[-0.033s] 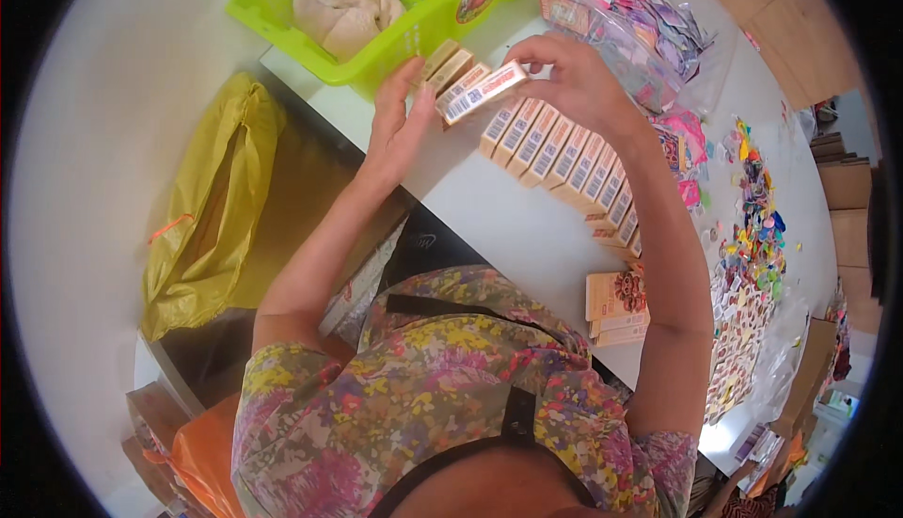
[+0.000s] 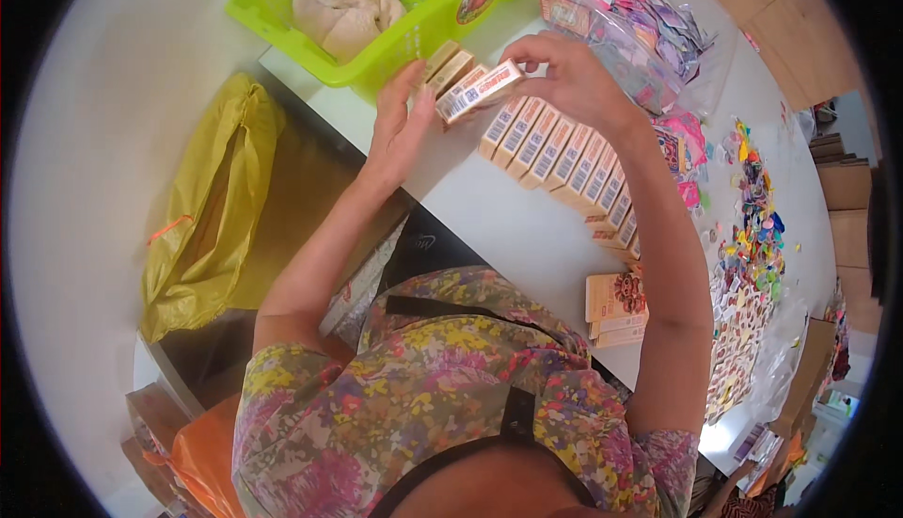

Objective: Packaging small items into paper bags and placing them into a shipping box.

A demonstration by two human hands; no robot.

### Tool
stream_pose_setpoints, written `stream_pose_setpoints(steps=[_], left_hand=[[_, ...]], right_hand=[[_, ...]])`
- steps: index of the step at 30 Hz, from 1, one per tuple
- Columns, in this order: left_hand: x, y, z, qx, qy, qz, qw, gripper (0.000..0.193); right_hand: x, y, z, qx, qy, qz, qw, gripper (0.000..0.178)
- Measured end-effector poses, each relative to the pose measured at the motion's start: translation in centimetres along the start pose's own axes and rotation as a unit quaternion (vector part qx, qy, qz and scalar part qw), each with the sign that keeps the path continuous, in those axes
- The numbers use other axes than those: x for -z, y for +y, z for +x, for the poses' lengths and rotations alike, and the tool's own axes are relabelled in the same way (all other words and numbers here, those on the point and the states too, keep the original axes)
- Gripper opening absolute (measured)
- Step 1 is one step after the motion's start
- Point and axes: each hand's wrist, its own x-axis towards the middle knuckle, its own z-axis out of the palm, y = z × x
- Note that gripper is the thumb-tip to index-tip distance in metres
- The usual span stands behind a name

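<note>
A small cardboard box with a white printed side sits tilted between my hands over the table's far part. My right hand pinches its right end between thumb and fingers. At the box's left end, my left hand lies along it with fingers stretched out and apart, the thumb against the box. Beyond it, a few similar boxes stand close to the left fingertips. A slanting row of the same boxes stands on the white table, running under my right forearm.
A green basket holds a beige cloth. Right of it is a clear bin of shiny packets. Small colourful pieces cover the table's right side. More boxes lie near my right arm; a yellow sack hangs at left.
My right hand and the right end of the tilted box have shifted very slightly left. Otherwise the scene looks the same.
</note>
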Motion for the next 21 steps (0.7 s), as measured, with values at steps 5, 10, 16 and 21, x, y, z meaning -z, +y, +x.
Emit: stream_pose_setpoints(steps=[5, 10, 16, 21], left_hand=[[-1.0, -0.4, 0.2, 0.000, -0.042, -0.014, 0.999, 0.070], [-2.7, -0.8, 0.9, -0.095, -0.015, 0.143, 0.985, 0.099], [-2.9, -1.0, 2.0, 0.009, 0.000, 0.091, 0.996, 0.099], [-3.1, 1.9, 4.1, 0.084, -0.094, 0.059, 0.990, 0.082]], right_hand=[[-0.5, 2.4, 1.9, -0.050, -0.103, -0.009, 0.993, 0.031], [0.7, 4.7, -1.7, 0.024, 0.056, -0.057, 0.997, 0.038], [6.1, -2.1, -17.4, -0.310, 0.268, -0.131, 0.903, 0.038], [3.4, -2.6, -28.1, -0.509, 0.258, -0.091, 0.816, 0.039]])
